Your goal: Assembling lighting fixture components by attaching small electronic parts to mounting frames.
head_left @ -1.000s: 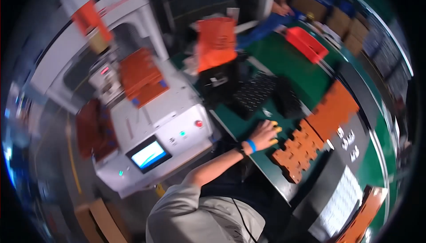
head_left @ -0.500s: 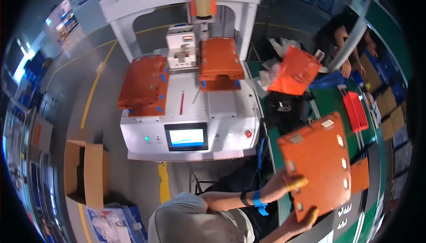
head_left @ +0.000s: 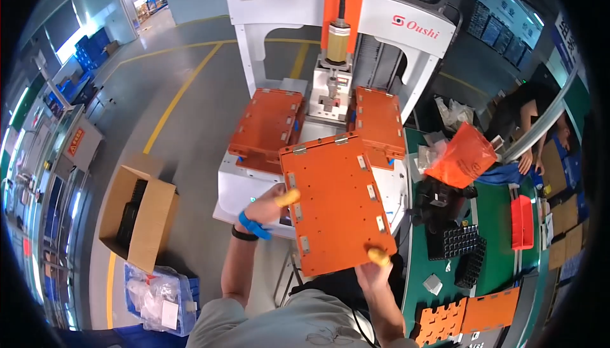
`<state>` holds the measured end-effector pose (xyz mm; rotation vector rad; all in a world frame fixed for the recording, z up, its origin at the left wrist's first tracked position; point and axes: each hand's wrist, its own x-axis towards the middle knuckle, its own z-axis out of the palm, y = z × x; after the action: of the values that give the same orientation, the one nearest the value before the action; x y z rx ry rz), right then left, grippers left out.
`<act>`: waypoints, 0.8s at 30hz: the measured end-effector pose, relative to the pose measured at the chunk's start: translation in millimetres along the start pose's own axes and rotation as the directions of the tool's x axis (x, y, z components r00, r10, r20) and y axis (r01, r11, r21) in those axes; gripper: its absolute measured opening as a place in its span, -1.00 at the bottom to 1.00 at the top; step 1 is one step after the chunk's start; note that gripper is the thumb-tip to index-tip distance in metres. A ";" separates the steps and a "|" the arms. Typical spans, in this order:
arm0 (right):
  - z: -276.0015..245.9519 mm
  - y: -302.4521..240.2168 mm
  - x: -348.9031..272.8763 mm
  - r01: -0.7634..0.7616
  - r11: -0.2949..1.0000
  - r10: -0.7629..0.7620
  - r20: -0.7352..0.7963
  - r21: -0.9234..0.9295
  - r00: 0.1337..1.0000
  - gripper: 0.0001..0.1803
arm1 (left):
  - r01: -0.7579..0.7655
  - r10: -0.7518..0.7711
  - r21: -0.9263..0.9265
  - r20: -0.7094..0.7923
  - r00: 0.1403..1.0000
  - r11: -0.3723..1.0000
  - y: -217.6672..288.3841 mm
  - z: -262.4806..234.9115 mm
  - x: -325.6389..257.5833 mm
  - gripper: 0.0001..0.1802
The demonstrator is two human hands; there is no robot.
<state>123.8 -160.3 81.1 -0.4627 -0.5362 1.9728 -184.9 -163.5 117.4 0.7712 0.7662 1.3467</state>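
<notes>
My left hand (head_left: 267,209) grips the left edge of an orange fixture plate (head_left: 337,205), its thumb in a yellow finger cover and a blue strap round the wrist. The lower right corner sits in my right hand (head_left: 373,273), whose thumb also wears a yellow cover. Metal clips line the plate's edges, and small holes dot its face. It is held up tilted before a white gantry machine (head_left: 236,186), hiding much of the machine's front. Two more orange fixtures, one at left (head_left: 268,119) and one at right (head_left: 379,119), rest on the machine.
Beside the machine at right, a green workbench (head_left: 492,214) carries black trays (head_left: 460,241), a red bin (head_left: 522,222), an orange bag (head_left: 464,157) and orange plates (head_left: 489,310). A cardboard box (head_left: 159,221) and a blue crate (head_left: 184,313) stand at left. Another person's hands (head_left: 530,160) show far right.
Both hands have carried the orange fixture plate leftward from over the green workbench to the front of the machine. The view has shifted too, uncovering more of the bench.
</notes>
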 end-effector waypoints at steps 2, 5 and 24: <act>25.0 -3.1 16.0 -0.016 1.000 0.016 0.009 -0.016 1.000 -0.51 | 0.020 -0.020 0.033 -0.004 1.000 0.999 -3.8 -88.8 -2.6 -0.46; 29.5 -7.0 30.8 0.055 0.998 -0.055 0.051 0.003 0.997 -0.52 | 0.219 0.089 0.327 -0.715 0.693 0.919 -8.5 -129.0 20.8 -0.28; 10.0 -43.8 0.1 0.272 0.951 -0.284 -0.061 -0.147 0.957 -0.41 | 0.227 0.527 0.584 -0.807 0.265 0.780 -51.4 -151.9 140.7 -0.50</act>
<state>150.4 -144.3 113.5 -0.5207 -0.6507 1.6468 -274.7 -20.7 -13.1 0.3922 2.3169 1.7556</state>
